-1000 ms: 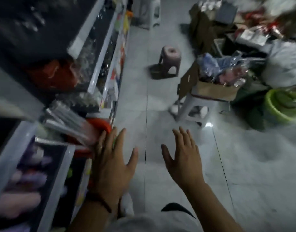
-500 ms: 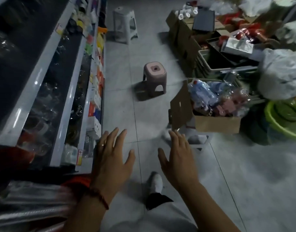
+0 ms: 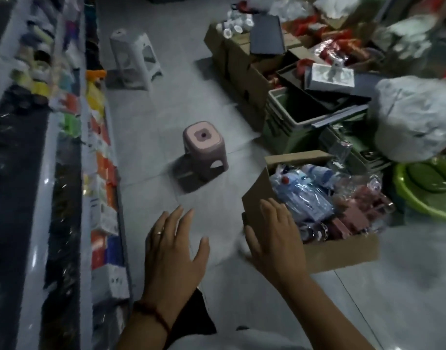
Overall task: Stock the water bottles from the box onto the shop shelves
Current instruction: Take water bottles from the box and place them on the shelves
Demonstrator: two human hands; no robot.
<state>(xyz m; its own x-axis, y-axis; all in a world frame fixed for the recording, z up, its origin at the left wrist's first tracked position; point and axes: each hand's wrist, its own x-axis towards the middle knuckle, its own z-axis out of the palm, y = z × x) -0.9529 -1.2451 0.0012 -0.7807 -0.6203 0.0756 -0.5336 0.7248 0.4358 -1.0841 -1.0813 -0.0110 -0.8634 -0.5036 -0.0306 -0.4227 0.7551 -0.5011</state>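
Note:
An open cardboard box point(image 3: 343, 251) stands at right of the aisle, full of water bottles in clear plastic wrap: blue ones point(image 3: 302, 195) on the left, pink ones point(image 3: 355, 215) on the right. My right hand point(image 3: 275, 238) is spread flat with straight fingers in front of the box's raised left flap, holding nothing. My left hand point(image 3: 174, 248) hovers open over the floor tiles, a ring on one finger and a red cord on the wrist. The shop shelves point(image 3: 65, 173) run along the left.
A low pink stool point(image 3: 204, 150) stands mid-aisle, a taller white stool point(image 3: 133, 59) farther back. More cardboard boxes point(image 3: 242, 61), green crates point(image 3: 287, 114), a white bag point(image 3: 413, 117) and a green basin point(image 3: 424, 190) crowd the right side.
My view has swung from the shelves toward the aisle and the box. Both open hands have come closer to the box, the right one now at its flap.

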